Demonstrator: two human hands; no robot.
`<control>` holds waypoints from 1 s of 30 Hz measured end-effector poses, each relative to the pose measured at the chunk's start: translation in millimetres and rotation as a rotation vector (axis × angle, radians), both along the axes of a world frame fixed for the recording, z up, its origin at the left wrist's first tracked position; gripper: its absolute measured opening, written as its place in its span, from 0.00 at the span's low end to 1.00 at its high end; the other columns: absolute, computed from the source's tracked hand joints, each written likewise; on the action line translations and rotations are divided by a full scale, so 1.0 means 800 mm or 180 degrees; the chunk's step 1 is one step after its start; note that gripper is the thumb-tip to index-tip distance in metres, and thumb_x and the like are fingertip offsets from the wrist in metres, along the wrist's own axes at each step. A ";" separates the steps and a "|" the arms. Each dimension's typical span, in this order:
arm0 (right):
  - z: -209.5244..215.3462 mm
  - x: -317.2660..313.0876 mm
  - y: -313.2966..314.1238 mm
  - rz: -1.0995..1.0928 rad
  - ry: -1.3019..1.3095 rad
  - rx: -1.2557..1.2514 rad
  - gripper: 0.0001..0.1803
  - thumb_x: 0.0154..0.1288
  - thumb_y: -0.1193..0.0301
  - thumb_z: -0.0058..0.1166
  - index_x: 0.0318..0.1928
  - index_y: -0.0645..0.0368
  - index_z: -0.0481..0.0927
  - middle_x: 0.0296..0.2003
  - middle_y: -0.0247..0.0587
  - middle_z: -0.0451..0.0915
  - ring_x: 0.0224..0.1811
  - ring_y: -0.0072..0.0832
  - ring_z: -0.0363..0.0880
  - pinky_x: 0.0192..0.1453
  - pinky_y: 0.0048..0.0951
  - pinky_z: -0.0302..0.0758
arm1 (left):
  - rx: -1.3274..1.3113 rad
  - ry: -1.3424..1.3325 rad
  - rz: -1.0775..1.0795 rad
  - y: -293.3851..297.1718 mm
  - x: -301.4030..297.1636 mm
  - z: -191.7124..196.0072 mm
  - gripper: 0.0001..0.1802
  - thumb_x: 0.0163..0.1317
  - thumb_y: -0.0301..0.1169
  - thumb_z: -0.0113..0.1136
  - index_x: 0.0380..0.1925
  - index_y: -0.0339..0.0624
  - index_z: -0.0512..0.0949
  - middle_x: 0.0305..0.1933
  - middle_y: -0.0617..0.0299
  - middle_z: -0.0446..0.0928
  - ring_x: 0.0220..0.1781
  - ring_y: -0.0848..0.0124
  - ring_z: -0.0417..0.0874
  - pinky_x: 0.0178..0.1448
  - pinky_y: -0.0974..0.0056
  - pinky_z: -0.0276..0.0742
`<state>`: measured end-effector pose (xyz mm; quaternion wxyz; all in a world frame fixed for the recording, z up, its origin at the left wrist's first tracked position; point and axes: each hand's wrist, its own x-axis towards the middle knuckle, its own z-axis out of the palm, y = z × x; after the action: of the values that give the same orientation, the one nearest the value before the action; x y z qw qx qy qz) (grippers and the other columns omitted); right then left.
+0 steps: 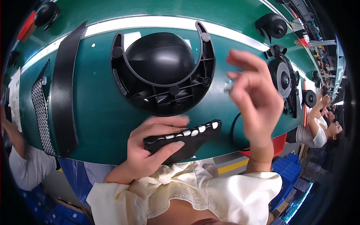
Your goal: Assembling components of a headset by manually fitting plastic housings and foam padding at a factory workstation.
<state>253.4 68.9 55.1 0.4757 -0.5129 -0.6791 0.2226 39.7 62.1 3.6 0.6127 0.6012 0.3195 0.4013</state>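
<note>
My left hand [148, 144] is closed round a black sheet-like piece [183, 150], its thumb on the near side. Several white round dots run in a row along that piece's upper edge. To the right, my right hand [258, 97] is raised above the table, smeared by motion. Its thumb and forefinger are bent together by a small pale bit [227, 87] too blurred to name. Beyond my hands lies a black crescent-shaped plastic base [165, 99] with ribs and round grey pads. A glossy black dome [159, 56] sits within its curve.
On the left lie a long black curved strip [64, 90] and a perforated mesh strip [40, 105]. At the right stand black round parts [283, 78] and a small wheel-like part [309, 98]. A person [318, 127] works farther right; another person's sleeve [28, 165] shows at left.
</note>
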 end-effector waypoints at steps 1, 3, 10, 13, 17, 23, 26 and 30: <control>-0.001 0.001 0.004 0.0026 0.0558 -0.0347 0.04 0.51 0.81 0.54 0.30 0.67 0.75 0.47 0.50 0.69 0.45 0.33 0.72 0.44 0.27 0.72 | 0.0395 0.0084 -0.0152 0.003 0.002 -0.004 0.11 0.46 0.19 0.60 0.33 0.32 0.76 0.40 0.51 0.76 0.42 0.68 0.78 0.45 0.70 0.72; -0.005 0.000 0.012 0.0182 0.1216 -0.0859 0.04 0.53 0.80 0.52 0.31 0.68 0.75 0.47 0.48 0.68 0.44 0.27 0.72 0.45 0.24 0.72 | -0.0414 -0.0687 0.0049 -0.005 0.008 -0.006 0.12 0.45 0.17 0.60 0.33 0.30 0.75 0.46 0.48 0.68 0.50 0.58 0.73 0.54 0.60 0.70; -0.017 -0.001 0.018 0.0383 0.0863 -0.0680 0.04 0.50 0.80 0.55 0.29 0.67 0.77 0.41 0.46 0.71 0.40 0.22 0.72 0.42 0.21 0.69 | -0.0211 -0.0502 0.0274 -0.008 0.002 -0.011 0.14 0.45 0.26 0.60 0.31 0.32 0.69 0.44 0.47 0.67 0.50 0.49 0.73 0.55 0.52 0.68; -0.019 0.001 0.020 0.0402 0.0676 -0.0570 0.05 0.49 0.82 0.54 0.29 0.68 0.76 0.42 0.49 0.70 0.43 0.25 0.70 0.45 0.25 0.68 | -0.0275 -0.0466 0.0346 -0.006 0.003 -0.009 0.15 0.44 0.27 0.60 0.31 0.32 0.69 0.43 0.46 0.68 0.48 0.51 0.74 0.54 0.53 0.68; -0.017 0.003 0.022 0.0467 0.0342 -0.0520 0.06 0.48 0.85 0.53 0.30 0.70 0.76 0.43 0.51 0.69 0.45 0.28 0.70 0.49 0.28 0.66 | -0.0355 -0.0723 0.0510 -0.006 0.004 -0.008 0.14 0.43 0.25 0.60 0.32 0.30 0.71 0.40 0.48 0.71 0.46 0.58 0.74 0.53 0.58 0.68; -0.015 0.004 0.022 0.0454 0.0235 -0.0527 0.07 0.47 0.85 0.55 0.31 0.70 0.76 0.41 0.51 0.71 0.44 0.28 0.71 0.48 0.27 0.68 | -0.0474 -0.0356 0.0558 -0.010 -0.002 -0.006 0.14 0.43 0.23 0.61 0.32 0.31 0.75 0.37 0.52 0.74 0.43 0.66 0.74 0.49 0.66 0.67; -0.010 0.002 0.024 0.0482 0.0095 -0.0405 0.03 0.47 0.85 0.55 0.26 0.69 0.75 0.38 0.48 0.71 0.42 0.26 0.72 0.46 0.26 0.69 | -0.0522 -0.0357 0.0615 -0.010 -0.002 -0.006 0.14 0.43 0.24 0.61 0.33 0.32 0.75 0.37 0.52 0.75 0.42 0.67 0.74 0.49 0.66 0.67; -0.015 -0.002 0.022 0.0473 0.0715 -0.0821 0.06 0.49 0.81 0.55 0.28 0.65 0.72 0.33 0.42 0.74 0.38 0.25 0.75 0.43 0.22 0.72 | -0.0552 -0.0496 0.0645 -0.009 -0.005 -0.007 0.13 0.44 0.23 0.60 0.33 0.32 0.74 0.38 0.51 0.75 0.43 0.66 0.74 0.51 0.64 0.66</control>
<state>251.9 86.5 42.9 0.4611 -0.4899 -0.6235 0.3982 35.6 54.6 -1.8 0.6416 0.4777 0.3635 0.4774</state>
